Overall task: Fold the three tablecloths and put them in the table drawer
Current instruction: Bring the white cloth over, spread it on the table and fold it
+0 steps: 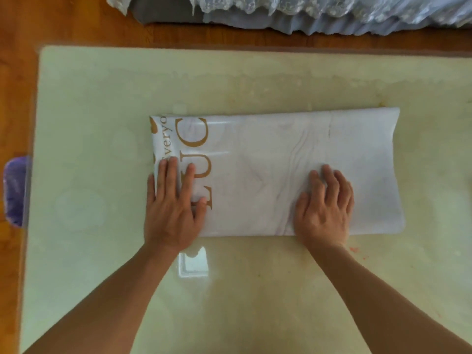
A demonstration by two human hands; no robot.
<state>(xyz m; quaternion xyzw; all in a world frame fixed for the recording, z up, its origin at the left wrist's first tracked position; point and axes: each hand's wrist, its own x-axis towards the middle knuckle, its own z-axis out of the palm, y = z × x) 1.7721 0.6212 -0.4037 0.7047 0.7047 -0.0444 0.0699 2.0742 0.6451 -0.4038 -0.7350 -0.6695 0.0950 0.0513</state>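
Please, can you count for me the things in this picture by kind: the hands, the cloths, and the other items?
Hands: 2 - left hand and right hand, both pressing flat on the folded tablecloth.
Cloths: 2 - folded white tablecloth with gold letters; lace-trimmed fabric at the far edge.
Tables: 1 - glossy cream table.
Purple objects: 1 - purple thing, too blurred to identify.
Total: 6

A glossy cream tabletop (102, 111) reflects window light above an orange-brown wooden floor (15, 72); lace-trimmed grey bedding (306, 14) lies beyond.
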